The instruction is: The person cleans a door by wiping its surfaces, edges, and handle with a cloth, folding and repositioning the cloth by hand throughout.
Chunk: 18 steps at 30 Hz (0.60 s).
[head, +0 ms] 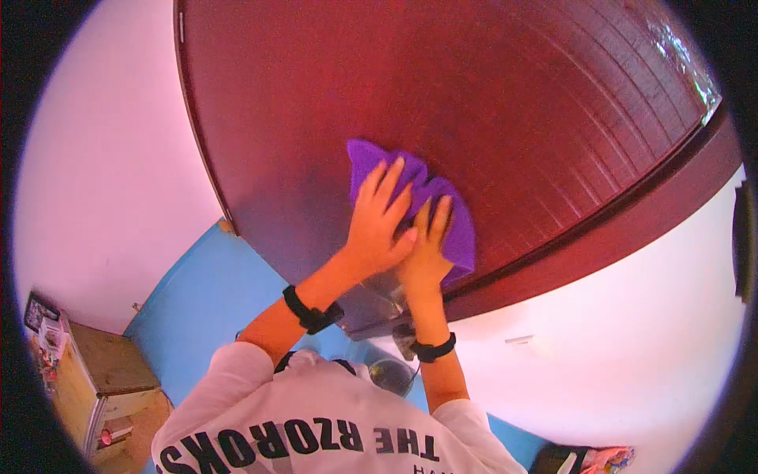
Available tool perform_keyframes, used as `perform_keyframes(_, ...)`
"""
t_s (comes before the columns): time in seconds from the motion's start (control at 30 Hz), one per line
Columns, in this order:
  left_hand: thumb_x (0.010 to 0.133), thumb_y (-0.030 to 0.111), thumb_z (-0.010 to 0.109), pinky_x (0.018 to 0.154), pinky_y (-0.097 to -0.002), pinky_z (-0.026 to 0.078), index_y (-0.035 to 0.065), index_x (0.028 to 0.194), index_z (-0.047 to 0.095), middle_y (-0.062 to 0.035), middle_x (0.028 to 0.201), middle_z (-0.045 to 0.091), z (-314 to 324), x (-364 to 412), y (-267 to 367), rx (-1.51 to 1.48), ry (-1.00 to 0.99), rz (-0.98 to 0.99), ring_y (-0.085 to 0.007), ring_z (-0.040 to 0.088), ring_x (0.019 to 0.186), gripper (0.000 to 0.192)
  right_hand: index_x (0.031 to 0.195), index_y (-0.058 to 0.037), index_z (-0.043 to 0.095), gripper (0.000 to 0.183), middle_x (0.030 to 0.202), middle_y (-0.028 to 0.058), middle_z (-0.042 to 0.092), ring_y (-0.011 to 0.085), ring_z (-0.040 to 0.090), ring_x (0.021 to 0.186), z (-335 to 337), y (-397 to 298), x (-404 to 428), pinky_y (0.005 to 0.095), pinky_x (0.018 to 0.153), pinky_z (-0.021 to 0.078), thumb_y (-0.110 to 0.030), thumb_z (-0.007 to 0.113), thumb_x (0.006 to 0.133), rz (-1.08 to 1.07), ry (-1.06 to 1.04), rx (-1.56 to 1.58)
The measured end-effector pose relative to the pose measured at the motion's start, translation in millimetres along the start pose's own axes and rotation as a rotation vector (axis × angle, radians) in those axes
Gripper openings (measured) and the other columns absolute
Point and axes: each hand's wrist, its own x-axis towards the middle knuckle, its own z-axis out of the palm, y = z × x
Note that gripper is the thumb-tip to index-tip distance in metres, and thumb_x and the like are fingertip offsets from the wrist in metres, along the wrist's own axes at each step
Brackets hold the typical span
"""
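Observation:
A purple cloth (462, 237) lies creased against a broad, dark red panel (308, 89), seemingly a wooden door. My left hand (376, 228) rests on the cloth's left and middle part, palm down with its fingers spread. Close beside it, my right hand (427, 255) presses on the cloth's right part, its fingers apart too. The left thumb reaches over to the right hand and seems to touch it. Each wrist bears a black band. Whether the fingertips pinch any cloth is hard to tell.
Curved grooves run down the panel's right side, beside a dark red frame (562, 266). A wooden cabinet (112, 361) with a picture frame (40, 311) and small items stands at lower left. Pale and blue walls surround the panel. A round dark object (392, 378) shows below my wrists.

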Motion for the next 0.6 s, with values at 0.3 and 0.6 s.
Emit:
perform_keyframes(0.3, 0.080, 0.030, 0.044, 0.100, -0.0546, 0.016, 0.0016, 0.123, 0.042, -0.0178, 0.137, 0.029, -27, 69, 0, 0.019, 0.014, 0.036, -0.0427, 0.022, 0.126, 0.051, 0.125, -0.0015, 0.039, 0.050, 0.134, 0.0172, 0.033, 0.0349, 0.035, 0.121, -32, -22, 71, 0.0451, 0.097, 0.0295, -0.023, 0.046, 0.081, -0.075, 0.059, 0.061)
perform_keyframes(0.6, 0.075, 0.039, 0.048, 0.098, -0.0553, 0.018, 0.0028, 0.122, 0.045, -0.0167, 0.135, 0.033, -15, 61, 28, 0.021, -0.083, 0.039, -0.0411, 0.026, 0.124, 0.059, 0.122, -0.0053, 0.043, 0.046, 0.137, 0.0143, 0.031, 0.0328, 0.037, 0.120, -25, -12, 44, 0.0434, 0.096, 0.0333, -0.026, 0.044, 0.081, 0.163, 0.026, 0.088)
